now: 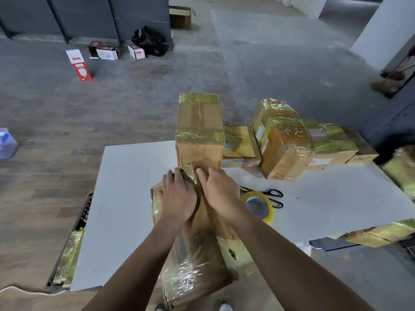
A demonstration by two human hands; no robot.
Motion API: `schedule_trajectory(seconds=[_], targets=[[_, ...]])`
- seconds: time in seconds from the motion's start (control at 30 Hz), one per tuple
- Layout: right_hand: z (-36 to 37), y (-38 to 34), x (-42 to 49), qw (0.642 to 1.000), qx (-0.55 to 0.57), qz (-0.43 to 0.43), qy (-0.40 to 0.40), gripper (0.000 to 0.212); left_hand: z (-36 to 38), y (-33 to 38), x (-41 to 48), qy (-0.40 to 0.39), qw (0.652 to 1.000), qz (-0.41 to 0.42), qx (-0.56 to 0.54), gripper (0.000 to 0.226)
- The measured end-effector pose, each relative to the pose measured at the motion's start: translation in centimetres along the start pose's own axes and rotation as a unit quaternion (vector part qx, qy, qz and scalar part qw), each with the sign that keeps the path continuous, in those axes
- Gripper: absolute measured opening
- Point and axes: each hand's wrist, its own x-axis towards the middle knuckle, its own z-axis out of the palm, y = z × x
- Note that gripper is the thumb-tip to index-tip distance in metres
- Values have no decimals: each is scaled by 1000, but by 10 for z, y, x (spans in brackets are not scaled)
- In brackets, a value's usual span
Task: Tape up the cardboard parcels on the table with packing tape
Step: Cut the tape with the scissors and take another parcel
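Grey floor and wood-look boards are surrounding a white table (134, 198), and the parcel (197, 265) being worked on is lying lengthwise at its near edge, its near end apparently hanging past that edge towards the person. Both hands are lying flat with fingers fairly straight, gripping nothing: the left hand (177, 196) and right hand (219, 191) are pressing side by side on the parcel's far end, seemingly smoothing glossy tape there. A tall box (198, 131) is standing at the far edge, right against that end. The roll (256, 194) is sitting just right of the parcel beside the right forearm, with scissors (267, 191) beyond it, and a pile (285, 149) of taped parcels is filling the far right corner.

Risks are looking plain enough: pushing forward could be shoving the tall box off the far edge; easing the pressure could be letting the overhanging parcel tip down; a sweeping right forearm could be knocking the roll away; hasty rubbing could be creasing the tape
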Motion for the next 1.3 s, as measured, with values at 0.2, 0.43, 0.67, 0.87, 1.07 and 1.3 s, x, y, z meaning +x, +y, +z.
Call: schedule_trajectory(seconds=[0.2, 0.43, 0.67, 0.87, 1.07, 1.3], targets=[[12, 14, 10, 990, 113, 66, -62, 66, 6, 7, 0, -16, 999, -33, 2, 79], [35, 44, 12, 955, 216, 162, -124, 101, -18, -13, -3, -29, 992, -43, -114, 64], [40, 44, 16, 902, 332, 203, -189, 90, -31, -47, 0, -51, 975, -71, -206, 59], [53, 30, 23, 942, 273, 168, -94, 55, -45, -69, 1, -27, 974, -97, -203, 49], [58, 9, 24, 971, 193, 137, -31, 41, -48, -94, 3, -5, 981, -126, -146, 46], [56, 10, 22, 980, 171, 104, -5, 32, -39, -101, 23, -31, 974, -165, -153, 39]])
